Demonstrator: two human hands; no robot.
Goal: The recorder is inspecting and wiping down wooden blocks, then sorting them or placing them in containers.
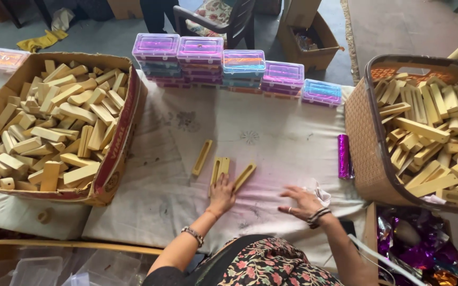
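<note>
While your left hand point(222, 193) lies flat, fingers extended, touching the paired wooden channel pieces point(220, 170), their long axes run away from you, just ahead. Your right hand point(303, 201) rests open on the white cloth point(292, 148), holding nothing, farther off.

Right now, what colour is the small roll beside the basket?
Shiny purple roll, clearest in the head view.
</note>
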